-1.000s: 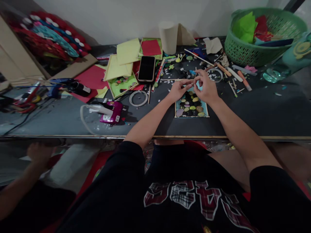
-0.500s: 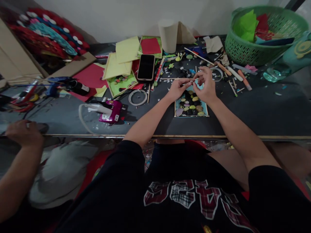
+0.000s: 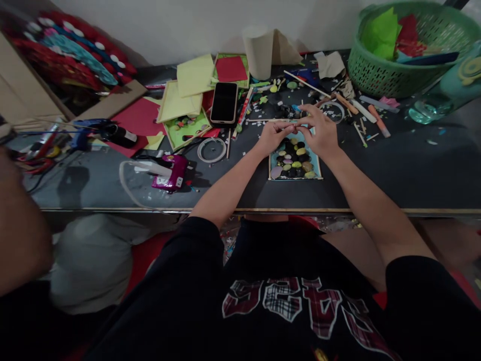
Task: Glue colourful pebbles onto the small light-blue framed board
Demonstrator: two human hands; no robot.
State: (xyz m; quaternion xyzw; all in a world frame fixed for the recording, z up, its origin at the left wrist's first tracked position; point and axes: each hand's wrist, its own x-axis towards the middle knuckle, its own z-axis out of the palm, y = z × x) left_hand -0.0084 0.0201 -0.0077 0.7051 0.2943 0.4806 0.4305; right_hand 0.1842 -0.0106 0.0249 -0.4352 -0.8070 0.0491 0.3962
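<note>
A small blue board (image 3: 274, 157) with a pale wooden edge lies in front of me, covered with several black, yellow and purplish pebbles (image 3: 296, 164). Over its far edge my left hand (image 3: 273, 137) has thumb and fingers pinched together. Fingertip to fingertip with it, my right hand (image 3: 320, 131) is closed in a pinch too, its upper fingers bent. Whatever lies between the fingertips is too small and covered to name. A thin stick (image 3: 263, 120) is just beyond my left hand; I cannot tell if the fingers touch it.
To the left are a phone (image 3: 224, 103), yellow frames (image 3: 180, 103), a tape ring (image 3: 212, 150) and a purple power block (image 3: 170, 173). A green basket (image 3: 387, 75) and a water bottle (image 3: 432, 108) stand right. Another person's arm (image 3: 20, 220) shows at far left.
My hands have stayed over the board's far edge, the right fingers flattening slightly toward the left ones. The other person's hand at far left has lifted off the table's edge.
</note>
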